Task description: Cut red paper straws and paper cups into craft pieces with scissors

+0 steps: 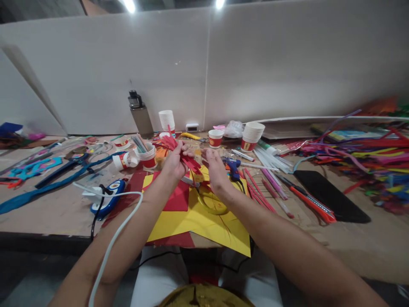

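My left hand [179, 161] is closed around a bundle of thin red strips [191, 164], whose fringed upper end fans out past my fingers. To its right, my right hand [213, 167] is apart from the bundle, fingers stretched out and holding nothing that I can see. Below both hands are yellow sheets [169, 224] and a red sheet [175, 198]. Yellow-handled scissors [212, 205] rest on the yellow paper, their blades partly hidden. A blue glue gun [234, 166] lies just right of my right hand.
Paper cups [252, 137] stand along the back, with a bottle [140, 117] behind. A blue power socket [110, 198] with a white cable [123, 217] sits left. On the right are a red utility knife [315, 204], a black phone-like slab [330, 194] and colourful strips [367, 162].
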The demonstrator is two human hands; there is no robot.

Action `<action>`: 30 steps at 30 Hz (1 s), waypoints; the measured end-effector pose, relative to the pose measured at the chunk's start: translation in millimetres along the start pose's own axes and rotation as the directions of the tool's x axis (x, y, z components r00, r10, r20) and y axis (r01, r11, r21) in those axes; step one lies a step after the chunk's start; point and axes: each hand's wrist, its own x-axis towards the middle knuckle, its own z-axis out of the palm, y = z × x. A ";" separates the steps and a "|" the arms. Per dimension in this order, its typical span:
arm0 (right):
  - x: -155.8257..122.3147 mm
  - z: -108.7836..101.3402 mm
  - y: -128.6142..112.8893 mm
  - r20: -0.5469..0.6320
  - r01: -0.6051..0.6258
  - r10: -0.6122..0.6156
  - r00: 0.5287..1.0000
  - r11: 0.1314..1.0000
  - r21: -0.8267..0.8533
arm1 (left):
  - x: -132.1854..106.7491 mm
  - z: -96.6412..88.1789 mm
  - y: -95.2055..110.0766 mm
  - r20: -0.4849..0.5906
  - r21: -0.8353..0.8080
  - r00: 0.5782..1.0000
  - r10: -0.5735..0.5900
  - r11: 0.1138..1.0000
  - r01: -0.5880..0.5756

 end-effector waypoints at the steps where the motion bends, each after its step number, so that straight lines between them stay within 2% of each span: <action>1: -0.8 -1.9 -2.3 -0.035 0.038 -0.040 0.999 0.998 -0.055 | 1.6 -1.3 4.0 -0.004 -0.014 1.000 0.019 1.000 -0.019; 3: -2.1 -5.0 -8.2 -0.079 0.106 -0.120 0.990 0.982 -0.154 | 4.5 -3.4 11.9 -0.016 -0.041 0.998 0.060 0.997 -0.061; 6: -3.5 -7.1 -16.2 0.026 0.132 -0.130 0.991 0.954 -0.269 | 7.0 -5.0 22.5 -0.038 -0.060 0.993 0.112 0.992 -0.114; 9: -5.8 -5.4 -17.2 0.195 0.111 -0.030 0.980 0.901 -0.420 | 7.7 -5.3 29.7 -0.057 -0.033 0.983 0.177 0.983 -0.179; 12: -10.3 -0.4 -12.3 0.296 0.072 0.092 0.951 0.863 -0.500 | 8.1 -6.4 32.4 -0.062 -0.020 0.974 0.220 0.975 -0.222; 17: -15.3 5.5 -8.0 0.392 -0.024 0.232 0.890 0.883 -0.468 | 8.6 -8.0 26.6 -0.063 -0.010 0.973 0.220 0.975 -0.221; 22: -12.4 5.0 -11.7 0.339 -0.132 0.285 0.896 0.903 -0.410 | 7.2 -7.4 17.8 -0.050 0.024 0.982 0.184 0.983 -0.183; 26: -12.4 5.8 -14.7 0.321 -0.265 0.354 0.878 0.920 -0.290 | 6.2 -8.6 14.3 -0.031 0.044 0.988 0.148 0.988 -0.147; 28: -12.5 4.4 -15.3 0.335 -0.282 0.363 0.869 0.922 -0.266 | 5.1 -8.5 14.4 -0.022 0.038 0.992 0.127 0.991 -0.126; 30: -10.5 0.7 -14.7 0.374 -0.274 0.382 0.845 0.910 -0.311 | 3.1 -7.5 16.0 0.001 0.045 0.995 0.099 0.994 -0.099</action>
